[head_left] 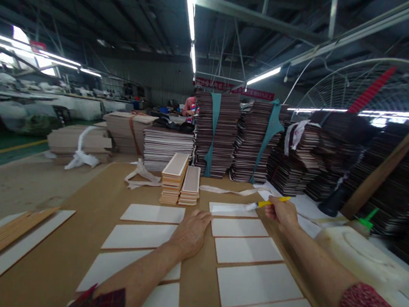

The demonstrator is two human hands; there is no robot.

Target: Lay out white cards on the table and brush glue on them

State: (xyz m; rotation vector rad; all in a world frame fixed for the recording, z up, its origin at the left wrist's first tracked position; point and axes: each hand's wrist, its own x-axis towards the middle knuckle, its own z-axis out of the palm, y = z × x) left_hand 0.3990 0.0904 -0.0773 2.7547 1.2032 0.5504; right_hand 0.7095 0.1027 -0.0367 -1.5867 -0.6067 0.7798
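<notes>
My right hand (282, 211) is closed round the yellow handle of a paintbrush (263, 204). Its bristles lie on the farthest white board (227, 209) of the right column, where a wet-looking white streak shows. My left hand (192, 232) rests palm down between the two columns, holding nothing. Its fingers are stretched out, and the tips are by the left end of that far board. Several more white boards (248, 249) lie below it in a row toward me. My left forearm partly covers the left column of white boards (138, 236).
Two small piles of boards (191, 179) stand beyond my left hand. Behind them rise tall tied stacks of dark sheets (216, 135). A whitish plastic container (359, 255) sits at right, near a large fan (377, 89). Long thin strips (2, 239) lie at left. A person (190, 106) is in the background.
</notes>
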